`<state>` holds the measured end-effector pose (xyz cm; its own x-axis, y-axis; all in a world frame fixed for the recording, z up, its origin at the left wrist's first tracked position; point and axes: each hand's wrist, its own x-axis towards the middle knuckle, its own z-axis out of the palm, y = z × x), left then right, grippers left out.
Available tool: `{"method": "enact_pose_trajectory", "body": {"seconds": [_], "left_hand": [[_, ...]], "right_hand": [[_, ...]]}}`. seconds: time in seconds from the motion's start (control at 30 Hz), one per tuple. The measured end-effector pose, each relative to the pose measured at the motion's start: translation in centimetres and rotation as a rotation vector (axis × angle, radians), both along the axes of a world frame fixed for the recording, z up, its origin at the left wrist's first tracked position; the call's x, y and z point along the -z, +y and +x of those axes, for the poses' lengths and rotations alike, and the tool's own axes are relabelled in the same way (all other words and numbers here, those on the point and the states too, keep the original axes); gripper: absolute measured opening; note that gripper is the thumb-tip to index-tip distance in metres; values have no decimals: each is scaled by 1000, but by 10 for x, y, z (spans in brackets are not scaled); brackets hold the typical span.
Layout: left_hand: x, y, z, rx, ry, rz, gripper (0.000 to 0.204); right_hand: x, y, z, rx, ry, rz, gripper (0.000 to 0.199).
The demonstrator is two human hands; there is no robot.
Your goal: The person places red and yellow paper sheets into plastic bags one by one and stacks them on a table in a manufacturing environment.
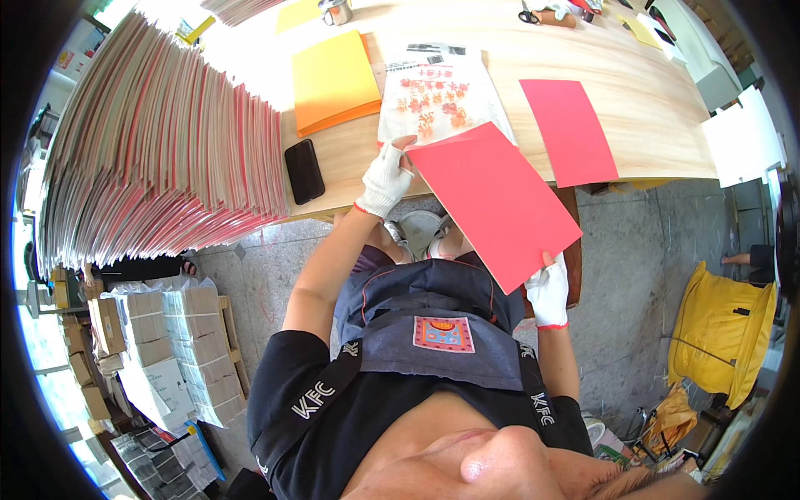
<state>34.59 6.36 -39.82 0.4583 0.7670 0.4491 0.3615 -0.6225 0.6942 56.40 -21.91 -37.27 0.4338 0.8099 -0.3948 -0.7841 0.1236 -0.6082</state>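
A stiff pinkish-red sheet (500, 204), perhaps a thin stack, is held tilted between my two hands over the table's near edge. My left hand (387, 179), in a white glove with bare fingertips, grips its upper left corner. At its lower right corner my right hand (548, 293), gloved the same way, pinches the edge with the thumb on top. Past the sheet lies a clear plastic-wrapped white pack (446, 92) with red markings. A second pinkish-red sheet (571, 133) rests flat on the table to the right.
Left on the wooden table (492, 25) stands a tall stack of red-edged sheets (158, 142). Near it are a black phone (304, 171) and orange-yellow sheets (335, 82). A metal cup (336, 12) and scissors (528, 15) sit farther back. Wrapped bundles (200, 350) stand on the floor left.
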Motion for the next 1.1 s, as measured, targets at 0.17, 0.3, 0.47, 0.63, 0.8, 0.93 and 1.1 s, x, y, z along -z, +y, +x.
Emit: {"method": "enact_pose_trajectory", "body": {"seconds": [0.17, 0.3, 0.47, 0.63, 0.8, 0.93, 1.1], "left_hand": [[22, -32, 16, -29, -454, -115, 61], [-2, -70, 73, -215, -1097, -941, 53], [31, -84, 120, -90, -1208, -1503, 40], [69, -115, 107, -76, -1045, -1641, 27], [90, -132, 75, -84, -866, -1631, 16], [82, -112, 65, -75, -833, -1589, 12], [109, -109, 22, 80, -701, -1691, 25]], "right_hand": [[-10, 7, -21, 85, 30, -9, 31], [-9, -5, -36, 15, -31, 19, 29], [-19, -13, -51, 14, -102, -142, 30], [30, -16, -57, -114, 13, -141, 29], [67, 63, -65, -194, -109, 210, 28], [70, 121, -58, -119, 288, 183, 49], [66, 103, -58, -317, 82, -81, 41]]}}
